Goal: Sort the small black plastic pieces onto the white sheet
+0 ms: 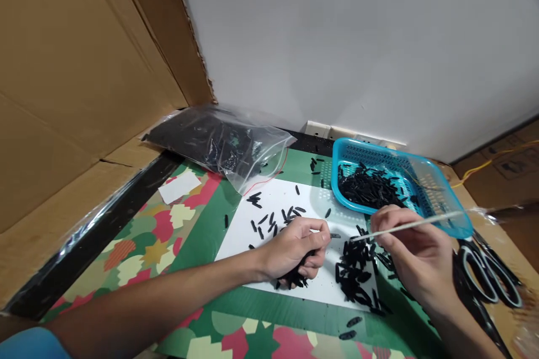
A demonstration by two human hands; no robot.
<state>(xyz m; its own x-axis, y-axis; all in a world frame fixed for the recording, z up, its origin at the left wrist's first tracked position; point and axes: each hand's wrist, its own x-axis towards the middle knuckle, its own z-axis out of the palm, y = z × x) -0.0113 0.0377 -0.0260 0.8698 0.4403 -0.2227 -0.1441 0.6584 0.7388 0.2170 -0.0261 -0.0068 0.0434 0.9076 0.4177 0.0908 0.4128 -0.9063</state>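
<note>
My left hand [298, 247] is closed above a white sheet [236, 241]. Its thumb and forefinger pinch a small dark elongated piece [335, 235], which points to the right. More black pieces [297, 277] show under its curled fingers; whether they are held or lie on the sheet I cannot tell. In my right hand [416, 247], fingers and thumb grip a thin pale stick [415, 225]. The stick's left tip is close to the pinched piece, over a heap of loose black pieces [356, 269]. Several more black pieces [272, 221] are scattered behind my left hand.
A blue basket [337, 171] with black pieces stands at the back right. Behind the sheet lies a clear zip bag [219, 137] of dark contents. Scissors [484, 272] rest at the right. Cardboard [84, 67] walls the left, with power sockets [319, 129] along the wall.
</note>
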